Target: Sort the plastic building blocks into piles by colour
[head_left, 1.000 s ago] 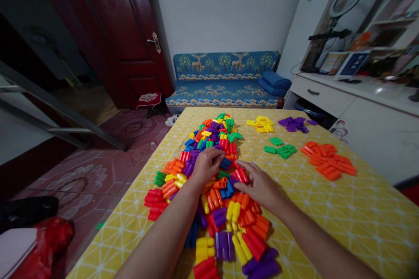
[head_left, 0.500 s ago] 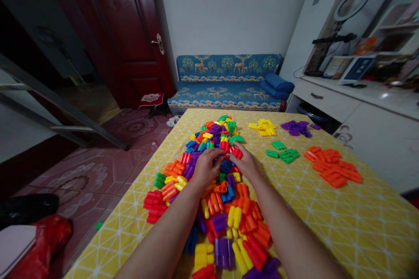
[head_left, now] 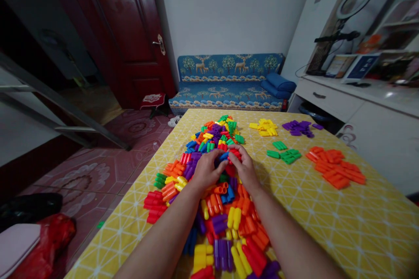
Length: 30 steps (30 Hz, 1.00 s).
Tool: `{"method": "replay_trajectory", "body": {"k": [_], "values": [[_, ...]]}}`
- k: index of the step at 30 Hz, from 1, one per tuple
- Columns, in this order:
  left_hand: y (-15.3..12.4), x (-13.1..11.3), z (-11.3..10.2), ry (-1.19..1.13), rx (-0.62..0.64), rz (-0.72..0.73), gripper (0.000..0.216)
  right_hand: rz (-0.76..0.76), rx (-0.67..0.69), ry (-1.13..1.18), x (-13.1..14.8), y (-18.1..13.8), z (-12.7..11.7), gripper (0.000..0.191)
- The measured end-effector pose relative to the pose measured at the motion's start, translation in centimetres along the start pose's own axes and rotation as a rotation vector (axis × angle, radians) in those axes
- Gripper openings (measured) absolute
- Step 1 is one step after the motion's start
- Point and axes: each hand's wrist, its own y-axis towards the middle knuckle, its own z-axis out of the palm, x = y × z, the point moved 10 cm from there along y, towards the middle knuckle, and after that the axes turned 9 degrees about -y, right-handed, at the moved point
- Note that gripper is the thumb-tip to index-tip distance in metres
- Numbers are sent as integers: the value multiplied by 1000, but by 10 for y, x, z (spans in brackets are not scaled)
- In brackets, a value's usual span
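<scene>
a red block (head_left: 234, 153) sits pinched at the fingertips of the right hand (head_left: 245, 171), raised just above the far middle of the mixed heap (head_left: 216, 209). it is gripped by its end, likely so the rest stays free. the left hand (head_left: 205, 170) is curled just beside it, fingers on a blue piece (head_left: 224, 157); whether it grips that piece or only presses on it, i cannot tell. both forearms lie over the heap, which runs in a long band from the near edge towards the far one.

to the right, well apart from the heap and from each other, lie single-colour groups: yellow blocks (head_left: 264, 127), purple blocks (head_left: 297, 127), green blocks (head_left: 284, 153) and orange blocks (head_left: 334, 166). the gaps probably keep the colours from mingling. the worktop (head_left: 327, 226) wears a yellow cloth with white lines. beyond it stand a blue patterned sofa (head_left: 229, 83), a dark red door (head_left: 131, 35), a white cabinet (head_left: 360, 122) with a ring light (head_left: 355, 0), and reddish floor tiles (head_left: 98, 170).
</scene>
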Motion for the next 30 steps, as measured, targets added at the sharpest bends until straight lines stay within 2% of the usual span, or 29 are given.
{"method": "replay_trajectory", "body": {"k": [3,6,8,11,14,17,23,25,28,30], "values": [[0,2,-6,32,-65,2,17,22,-103,-15,-6,1,-11,26],[-2,9,-23,44,-216,-17,19,52,-204,-5,-14,1,-25,25],[-4,12,-30,28,-275,-32,18,49,-222,5,-15,1,-29,26],[-3,7,-26,5,-236,-23,14,18,-157,-3,-8,1,-19,30],[-1,1,-15,9,-151,3,23,-40,-64,-36,3,-2,-3,30],[0,1,-13,11,-144,20,15,-64,-24,-54,6,-3,4,31],[-6,4,-40,181,-335,-26,10,0,-212,-48,-19,5,-29,29],[-8,0,-47,257,-387,-28,15,5,-228,-59,-25,8,-35,25],[-8,-5,-46,310,-387,-13,37,26,-182,-104,-29,10,-31,26],[-6,-3,-39,315,-333,-19,40,19,-148,-189,-27,10,-26,30]]}}
